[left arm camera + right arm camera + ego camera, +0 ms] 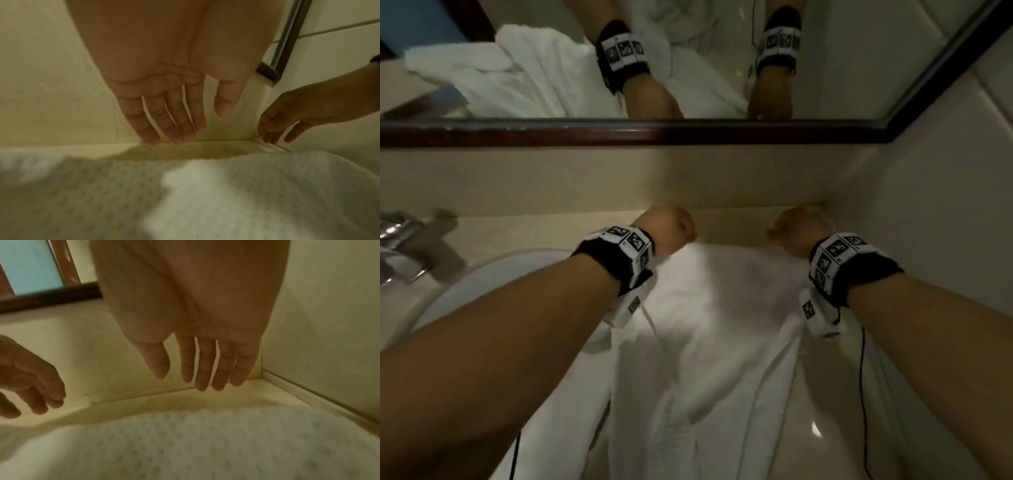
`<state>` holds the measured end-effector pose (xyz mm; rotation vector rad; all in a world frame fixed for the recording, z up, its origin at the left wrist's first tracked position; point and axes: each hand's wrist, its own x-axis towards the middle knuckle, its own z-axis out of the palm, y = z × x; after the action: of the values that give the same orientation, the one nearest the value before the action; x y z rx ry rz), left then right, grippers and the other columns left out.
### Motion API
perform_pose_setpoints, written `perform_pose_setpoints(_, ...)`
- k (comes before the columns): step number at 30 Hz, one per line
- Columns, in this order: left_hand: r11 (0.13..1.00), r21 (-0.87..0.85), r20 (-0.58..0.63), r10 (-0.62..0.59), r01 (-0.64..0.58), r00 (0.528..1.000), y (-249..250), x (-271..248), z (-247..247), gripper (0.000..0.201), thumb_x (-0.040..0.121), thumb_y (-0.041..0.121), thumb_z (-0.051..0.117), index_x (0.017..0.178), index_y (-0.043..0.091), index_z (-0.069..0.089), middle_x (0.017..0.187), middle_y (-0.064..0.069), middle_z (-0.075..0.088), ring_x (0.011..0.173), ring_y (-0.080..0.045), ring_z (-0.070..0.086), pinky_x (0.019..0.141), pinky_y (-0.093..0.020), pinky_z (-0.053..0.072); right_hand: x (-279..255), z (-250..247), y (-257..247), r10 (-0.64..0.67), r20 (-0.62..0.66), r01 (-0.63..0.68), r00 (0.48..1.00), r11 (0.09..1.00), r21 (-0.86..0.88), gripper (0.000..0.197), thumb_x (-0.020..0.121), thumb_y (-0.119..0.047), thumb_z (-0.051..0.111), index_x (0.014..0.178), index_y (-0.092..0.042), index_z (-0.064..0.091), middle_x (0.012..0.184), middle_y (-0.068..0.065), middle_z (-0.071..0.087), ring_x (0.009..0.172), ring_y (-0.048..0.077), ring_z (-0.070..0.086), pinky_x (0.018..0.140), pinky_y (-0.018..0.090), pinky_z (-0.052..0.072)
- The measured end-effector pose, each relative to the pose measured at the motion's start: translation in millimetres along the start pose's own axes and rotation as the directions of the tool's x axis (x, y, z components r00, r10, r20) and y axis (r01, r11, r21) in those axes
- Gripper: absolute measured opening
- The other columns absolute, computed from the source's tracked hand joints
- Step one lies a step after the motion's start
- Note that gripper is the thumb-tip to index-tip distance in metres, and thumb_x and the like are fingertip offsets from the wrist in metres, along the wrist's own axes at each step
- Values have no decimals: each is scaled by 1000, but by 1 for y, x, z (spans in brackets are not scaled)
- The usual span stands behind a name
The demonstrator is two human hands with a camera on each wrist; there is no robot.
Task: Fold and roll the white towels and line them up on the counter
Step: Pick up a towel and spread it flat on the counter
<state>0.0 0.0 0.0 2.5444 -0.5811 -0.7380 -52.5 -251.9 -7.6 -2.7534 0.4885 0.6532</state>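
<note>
A white towel (709,342) lies spread lengthwise on the beige counter (822,411), its far edge close to the back wall. Both hands hover just above that far edge. My left hand (671,229) is at the towel's far left corner, fingers straight and pointing down, empty (176,123). My right hand (801,229) is at the far right corner, fingers likewise straight and holding nothing (205,369). In the wrist views the towel (205,194) (205,443) fills the lower half, blurred, with bare counter between fingertips and towel edge.
A white sink basin (493,277) and chrome tap (400,240) sit left of the towel. A dark-framed mirror (688,132) runs along the back wall and reflects a heap of white towels (517,75). A tiled side wall (945,205) closes the right corner.
</note>
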Motion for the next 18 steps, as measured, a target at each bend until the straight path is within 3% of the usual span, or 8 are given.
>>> perform_pose_setpoints(2, 999, 3, 41, -53, 53, 998, -9, 15, 11, 28, 97, 32, 54, 114, 21, 73, 121, -5, 70, 109, -28, 63, 89, -28, 48, 11, 7, 1, 87, -1, -87, 996, 996, -5, 38, 96, -34, 56, 117, -3, 62, 119, 16, 64, 107, 35, 61, 84, 35, 50)
perform_pose_setpoints(5, 995, 68, 121, -83, 75, 989, -8, 22, 24, 32, 101, 29, 43, 116, 19, 70, 117, -6, 68, 102, -27, 63, 89, -32, 51, 10, 16, 6, 137, 34, -136, 990, 990, -36, 41, 95, -32, 58, 128, -6, 58, 130, 14, 58, 117, 33, 57, 95, 35, 49)
perform_pose_setpoints(9, 992, 122, 151, -47, 28, 987, -9, 41, 27, 34, 103, 28, 38, 115, 17, 68, 117, -8, 66, 100, -27, 60, 82, -30, 44, 13, 26, 13, 171, 54, -173, 984, 985, 28, 69, 81, -42, 73, 136, -10, 46, 136, 14, 51, 124, 33, 51, 101, 37, 44)
perform_pose_setpoints(13, 993, 115, 223, 7, -33, 975, 0, 54, 26, 32, 103, 33, 44, 118, 23, 70, 121, 0, 67, 106, -23, 61, 83, -27, 43, 14, 26, 9, 183, 51, -179, 982, 981, -76, 64, 76, -53, 74, 126, -19, 54, 126, 9, 58, 116, 30, 57, 102, 40, 45)
perform_pose_setpoints(16, 996, 73, 267, 22, -43, 963, 6, 63, 35, 29, 99, 39, 53, 115, 26, 73, 124, 4, 68, 112, -20, 62, 96, -31, 49, 16, 29, 4, 202, 57, -191, 978, 968, -163, 53, 80, -54, 70, 119, -20, 61, 121, 7, 61, 115, 29, 58, 108, 44, 38)
perform_pose_setpoints(18, 999, 25, 281, 20, -28, 960, 10, 67, 41, 27, 97, 43, 57, 112, 28, 74, 125, 4, 68, 115, -20, 61, 102, -34, 50, 16, 29, 4, 191, 90, -174, 977, 970, -168, 45, 82, -53, 67, 112, -20, 67, 117, 6, 65, 110, 28, 60, 106, 45, 41)
